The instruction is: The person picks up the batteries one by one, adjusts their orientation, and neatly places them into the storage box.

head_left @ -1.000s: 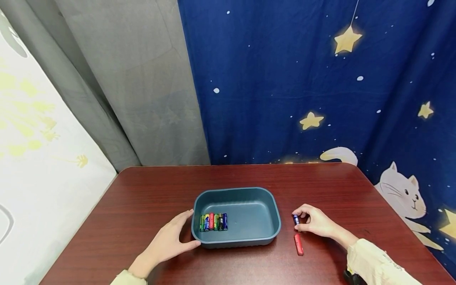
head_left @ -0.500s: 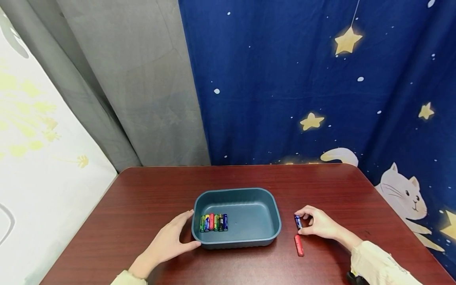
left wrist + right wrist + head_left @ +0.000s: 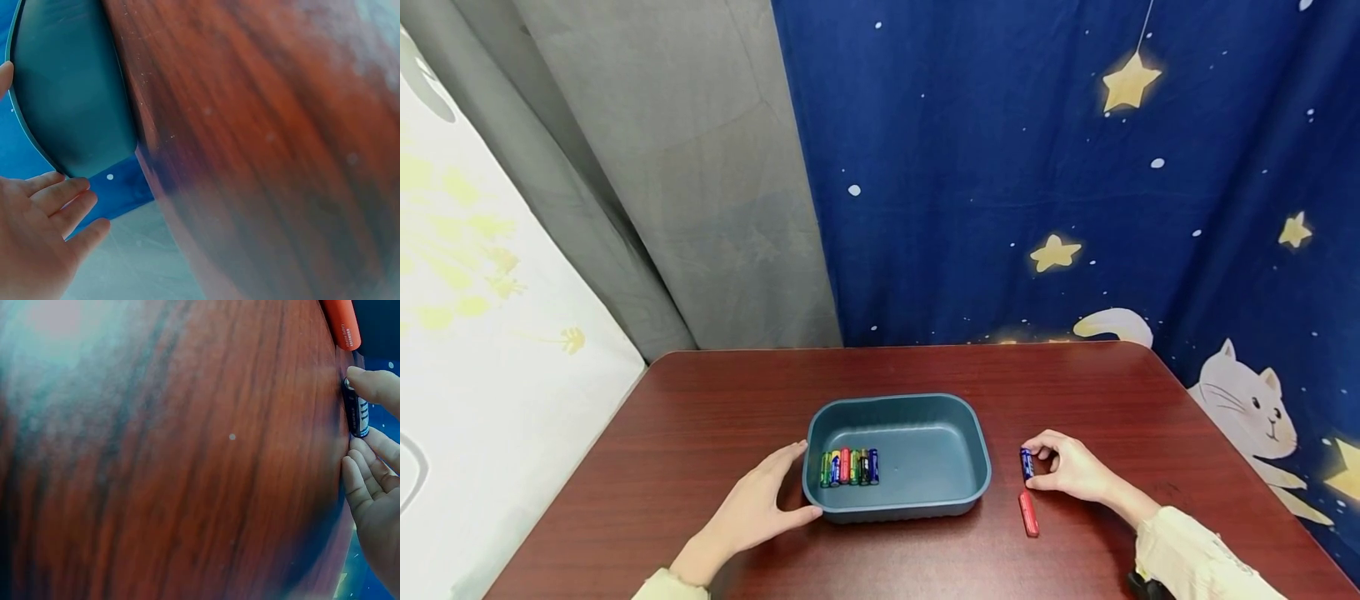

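Note:
My right hand [image 3: 1075, 471] pinches a dark blue battery [image 3: 1027, 464] by its two ends, thumb at the near end, a finger at the far end. The right wrist view shows the same battery [image 3: 356, 409] at or close to the tabletop. Just nearer lies a red battery [image 3: 1028, 513], end towards the blue one. My left hand [image 3: 756, 504] touches the left end of a blue-green plastic basin [image 3: 910, 511], straight fingers at the far corner and thumb at the near corner. Inside the basin, several batteries [image 3: 850, 468] of mixed colours stand side by side in a row at the left.
Dark reddish wood tabletop [image 3: 737, 392] surrounds the basin. A blue star-patterned curtain [image 3: 962, 208] and a grey curtain [image 3: 722, 208] hang behind the table's far edge. White printed cloth [image 3: 490, 400] hangs at the left.
My right hand first shifted slightly right with the blue battery, which tilted and then came straighter, almost in line with the red one. My left hand and the basin stay put.

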A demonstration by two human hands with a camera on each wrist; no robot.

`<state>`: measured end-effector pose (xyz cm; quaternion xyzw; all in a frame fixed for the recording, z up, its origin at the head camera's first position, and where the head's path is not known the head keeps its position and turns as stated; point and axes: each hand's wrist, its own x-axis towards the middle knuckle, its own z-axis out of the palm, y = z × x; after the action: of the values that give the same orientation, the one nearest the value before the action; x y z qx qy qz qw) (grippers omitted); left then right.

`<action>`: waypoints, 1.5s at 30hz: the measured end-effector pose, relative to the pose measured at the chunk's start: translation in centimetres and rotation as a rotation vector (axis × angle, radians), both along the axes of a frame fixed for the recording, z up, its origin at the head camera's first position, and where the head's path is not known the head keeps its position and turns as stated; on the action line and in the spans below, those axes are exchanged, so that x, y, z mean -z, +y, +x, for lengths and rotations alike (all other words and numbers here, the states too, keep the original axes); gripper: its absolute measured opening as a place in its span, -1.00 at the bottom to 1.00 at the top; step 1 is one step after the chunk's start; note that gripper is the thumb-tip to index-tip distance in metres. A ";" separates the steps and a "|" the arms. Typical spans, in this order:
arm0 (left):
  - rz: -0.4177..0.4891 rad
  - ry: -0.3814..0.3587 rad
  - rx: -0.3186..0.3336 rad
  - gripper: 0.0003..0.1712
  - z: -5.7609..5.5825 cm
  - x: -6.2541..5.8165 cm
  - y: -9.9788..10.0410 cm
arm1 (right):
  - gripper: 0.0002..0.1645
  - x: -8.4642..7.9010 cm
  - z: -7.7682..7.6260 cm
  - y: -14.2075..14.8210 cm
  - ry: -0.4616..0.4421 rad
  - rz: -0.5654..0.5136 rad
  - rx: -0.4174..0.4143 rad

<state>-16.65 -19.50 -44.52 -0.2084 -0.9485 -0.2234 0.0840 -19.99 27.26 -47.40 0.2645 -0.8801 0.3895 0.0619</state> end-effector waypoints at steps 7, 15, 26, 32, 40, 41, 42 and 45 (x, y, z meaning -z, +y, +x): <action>0.000 -0.007 0.000 0.05 -0.1 -0.1 0.0 | -0.52 0.4 -0.3 0.0 -0.012 0.032 0.039; 0.001 0.005 0.002 0.04 0.0 -0.1 -0.1 | -0.52 -0.6 -0.6 -0.6 -0.089 0.019 0.051; 0.008 -0.021 -0.001 0.05 0.0 -0.2 0.1 | -0.46 -4.0 -2.1 -2.5 -0.067 -0.008 0.070; -0.001 -0.002 0.004 0.05 0.0 -0.1 0.0 | -0.46 -5.1 -2.6 -3.5 -0.041 0.000 0.061; 0.003 -0.008 0.006 0.05 0.0 -0.1 -0.1 | -0.48 -5.9 -3.0 -4.6 -0.002 0.004 0.030; 0.004 -0.011 0.005 0.04 0.0 -0.1 -0.1 | -0.48 -6.0 -3.0 -4.8 0.008 0.003 0.024; 0.005 -0.013 0.005 0.04 0.0 -0.1 -0.1 | -0.48 -6.1 -3.1 -4.9 0.014 0.002 0.019; 0.008 -0.015 0.004 0.03 0.1 -0.2 0.0 | -0.48 -6.4 -3.2 -5.5 0.027 0.001 0.005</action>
<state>-16.59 -19.54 -44.33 -0.2084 -0.9477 -0.2288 0.0774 -23.17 21.79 -40.99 0.2676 -0.8800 0.3853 0.0746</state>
